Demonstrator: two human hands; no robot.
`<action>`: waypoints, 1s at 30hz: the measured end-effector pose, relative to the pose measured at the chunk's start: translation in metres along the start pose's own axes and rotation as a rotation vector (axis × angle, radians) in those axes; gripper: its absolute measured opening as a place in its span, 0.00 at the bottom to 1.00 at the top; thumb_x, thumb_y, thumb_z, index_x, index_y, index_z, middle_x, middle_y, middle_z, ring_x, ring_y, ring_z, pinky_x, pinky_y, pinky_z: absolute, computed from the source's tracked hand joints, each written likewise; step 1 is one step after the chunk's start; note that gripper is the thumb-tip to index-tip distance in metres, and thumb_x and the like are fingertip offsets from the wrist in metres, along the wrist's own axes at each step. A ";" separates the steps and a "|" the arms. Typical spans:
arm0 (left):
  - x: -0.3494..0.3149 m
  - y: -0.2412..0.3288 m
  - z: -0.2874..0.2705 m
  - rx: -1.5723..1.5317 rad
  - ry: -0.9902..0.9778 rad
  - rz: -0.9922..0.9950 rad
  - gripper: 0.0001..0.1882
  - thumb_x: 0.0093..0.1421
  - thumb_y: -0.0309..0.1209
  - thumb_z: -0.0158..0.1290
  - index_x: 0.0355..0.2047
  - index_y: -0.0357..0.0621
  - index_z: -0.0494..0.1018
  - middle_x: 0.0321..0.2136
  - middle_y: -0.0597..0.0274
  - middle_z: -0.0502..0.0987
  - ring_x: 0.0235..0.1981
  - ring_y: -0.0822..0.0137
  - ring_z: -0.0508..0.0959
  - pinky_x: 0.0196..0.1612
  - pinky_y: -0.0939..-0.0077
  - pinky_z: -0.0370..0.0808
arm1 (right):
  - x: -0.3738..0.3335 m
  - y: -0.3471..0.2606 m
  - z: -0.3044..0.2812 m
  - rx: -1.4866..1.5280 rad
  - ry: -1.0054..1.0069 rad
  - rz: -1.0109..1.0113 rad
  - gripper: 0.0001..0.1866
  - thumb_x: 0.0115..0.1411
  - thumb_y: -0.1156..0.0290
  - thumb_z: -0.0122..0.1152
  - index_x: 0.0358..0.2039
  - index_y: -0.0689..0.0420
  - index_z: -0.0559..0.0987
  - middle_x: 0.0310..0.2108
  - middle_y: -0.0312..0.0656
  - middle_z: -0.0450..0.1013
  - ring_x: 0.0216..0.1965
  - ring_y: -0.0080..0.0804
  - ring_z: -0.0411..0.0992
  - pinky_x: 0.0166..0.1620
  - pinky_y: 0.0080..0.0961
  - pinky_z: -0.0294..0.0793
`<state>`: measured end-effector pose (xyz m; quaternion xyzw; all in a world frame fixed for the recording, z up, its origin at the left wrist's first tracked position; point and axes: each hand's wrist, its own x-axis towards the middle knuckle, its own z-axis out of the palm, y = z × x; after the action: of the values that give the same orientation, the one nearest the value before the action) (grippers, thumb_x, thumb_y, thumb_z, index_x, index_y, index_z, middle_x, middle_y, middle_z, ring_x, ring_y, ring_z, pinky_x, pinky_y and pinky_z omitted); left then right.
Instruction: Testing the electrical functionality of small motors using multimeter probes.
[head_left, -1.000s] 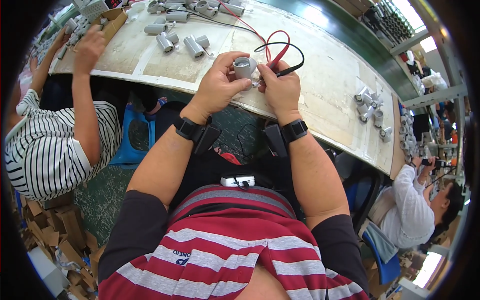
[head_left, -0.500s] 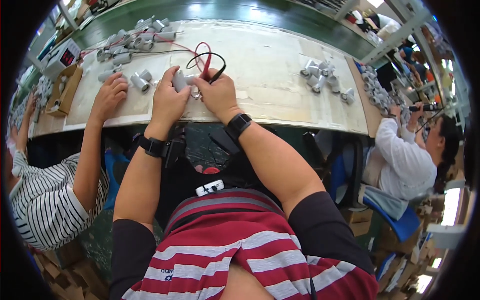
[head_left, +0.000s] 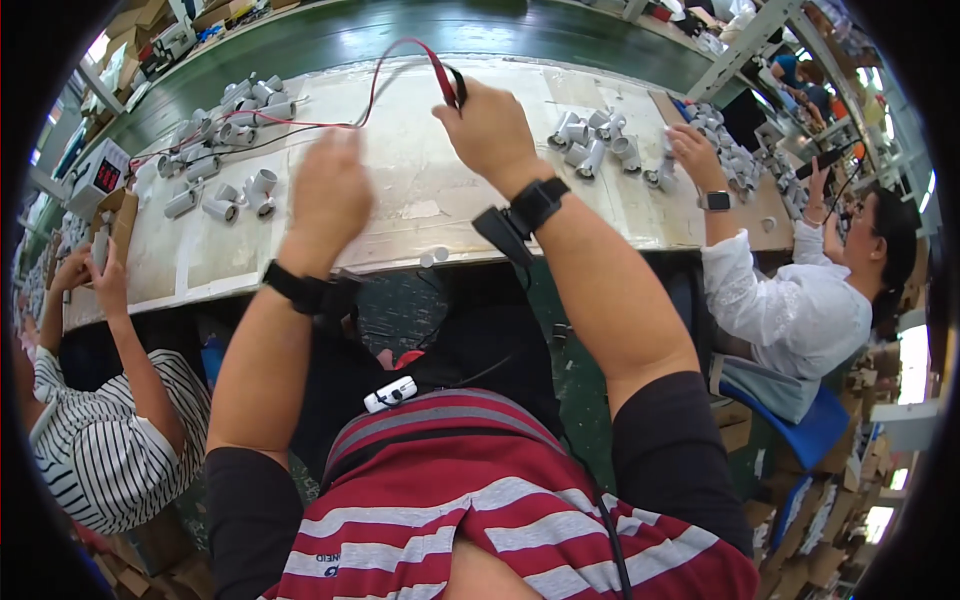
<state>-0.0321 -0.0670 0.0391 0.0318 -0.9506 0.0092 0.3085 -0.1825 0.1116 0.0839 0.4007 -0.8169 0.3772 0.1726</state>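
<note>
Red and black test leads [head_left: 440, 75] rise off the pale worktable [head_left: 420, 190], pinched at their probe ends in the right hand [head_left: 490, 130], which is closed tight around them above the middle of the table. The left hand [head_left: 328, 195] is blurred over the bare tabletop; whether it is open or holding something I cannot tell. The grey plastic pipe fittings [head_left: 235, 190] lie in loose groups to the left, well apart from both hands, with a second cluster [head_left: 590, 145] to the right. To do this cleanly, I judge the probes should stay parallel and the wires slack, clear of the small meter [head_left: 100, 175] at the left edge.
</note>
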 end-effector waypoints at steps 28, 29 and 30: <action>0.164 0.203 0.120 -1.759 -0.343 -0.003 0.21 0.72 0.38 0.54 0.62 0.49 0.70 0.61 0.61 0.73 0.63 0.64 0.71 0.64 0.68 0.68 | 0.069 0.025 -0.087 -0.050 0.056 -0.288 0.07 0.61 0.69 0.63 0.30 0.59 0.78 0.28 0.54 0.77 0.34 0.59 0.76 0.38 0.50 0.75; 0.161 0.200 0.115 -1.737 -0.356 0.005 0.21 0.72 0.38 0.54 0.62 0.49 0.70 0.61 0.61 0.73 0.63 0.64 0.71 0.64 0.68 0.68 | 0.068 0.021 -0.086 -0.034 0.057 -0.286 0.08 0.61 0.69 0.63 0.30 0.59 0.78 0.28 0.54 0.77 0.34 0.58 0.76 0.38 0.50 0.75; 0.159 0.194 0.114 -1.733 -0.349 0.001 0.21 0.72 0.38 0.54 0.62 0.49 0.70 0.61 0.61 0.73 0.63 0.64 0.71 0.64 0.68 0.68 | 0.066 0.019 -0.085 -0.019 0.057 -0.283 0.08 0.61 0.69 0.63 0.29 0.60 0.77 0.29 0.53 0.77 0.34 0.58 0.76 0.38 0.49 0.75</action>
<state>-0.2404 0.1135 0.0410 -0.2126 -0.6568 -0.7196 0.0748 -0.2401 0.1483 0.1692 0.4993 -0.7507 0.3524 0.2508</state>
